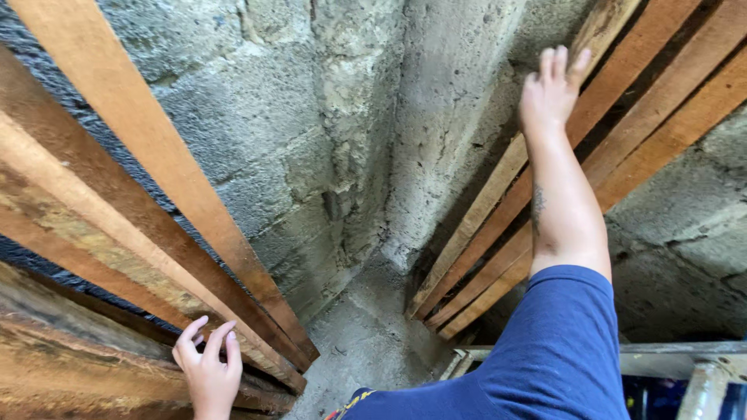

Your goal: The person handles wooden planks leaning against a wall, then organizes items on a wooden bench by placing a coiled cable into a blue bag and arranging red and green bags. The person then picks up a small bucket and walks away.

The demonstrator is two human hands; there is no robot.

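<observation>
My left hand (208, 364) rests with fingers spread on a worn wooden plank (93, 365) at the lower left, one of several planks (148, 155) leaning against the block wall. My right hand (551, 87) reaches up at the upper right, its fingers laid flat against a pale plank (498, 183) in a second stack of planks (646, 117) that leans on the right wall. Neither hand grips anything. My right arm wears a blue sleeve (556, 342).
Rough grey concrete block walls (327, 117) meet in a corner ahead. A concrete floor (366, 342) lies between the two stacks of planks. A grey metal frame (685, 359) shows at the lower right.
</observation>
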